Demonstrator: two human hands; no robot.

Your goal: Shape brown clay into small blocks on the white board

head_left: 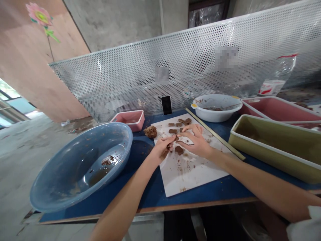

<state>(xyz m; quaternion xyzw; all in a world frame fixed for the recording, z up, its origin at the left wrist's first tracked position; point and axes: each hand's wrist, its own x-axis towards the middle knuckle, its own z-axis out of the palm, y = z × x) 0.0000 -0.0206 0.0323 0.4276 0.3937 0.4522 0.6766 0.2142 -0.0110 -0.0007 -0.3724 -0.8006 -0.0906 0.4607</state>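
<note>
Over a white board (173,182), my left hand (163,149) pinches a small brown clay piece (176,138). From the right, my right hand (195,140) reaches to that same piece, its fingers spread and a fingertip near or against it. Just below the fingers lies a rounded brown lump (179,150). Several small brown blocks (172,131) are laid out on the board beyond my hands. At the board's left edge sits a rough brown clump (150,131). Crumbs and smears mark the board's surface.
A large blue basin (62,201) stands left, with a small pink tub (137,125) behind it. A phone (167,105) leans on the mesh panel. A wooden strip (215,134), white basin (217,115), green trough (271,154) and pink trough (288,108) are right.
</note>
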